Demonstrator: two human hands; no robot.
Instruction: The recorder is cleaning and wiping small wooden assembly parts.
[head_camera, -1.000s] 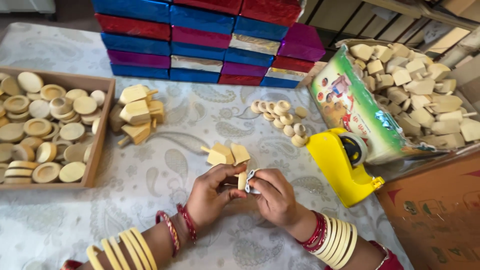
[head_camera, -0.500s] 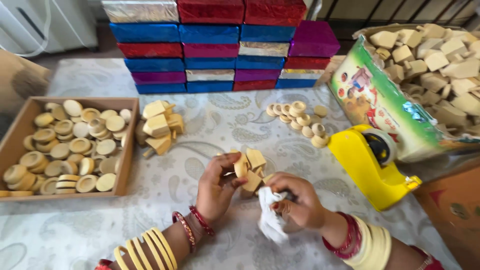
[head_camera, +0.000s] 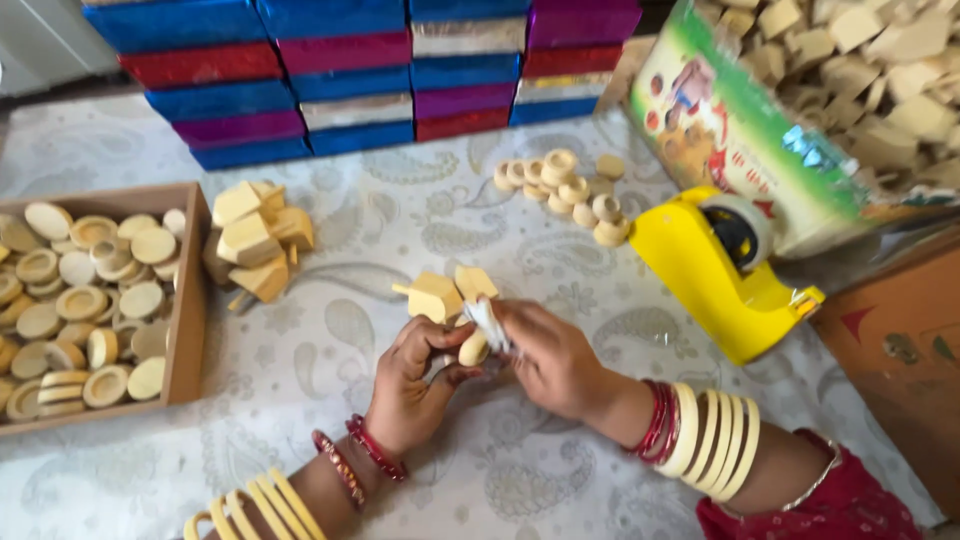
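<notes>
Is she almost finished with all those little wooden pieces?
Not nearly, it seems. The tray at the left already holds many round wooden discs. Right now the left hand holds a small round piece while the right hand pinches something white against it. Loose piles of wooden blocks, small rings and a big open bag of blocks remain.
</notes>
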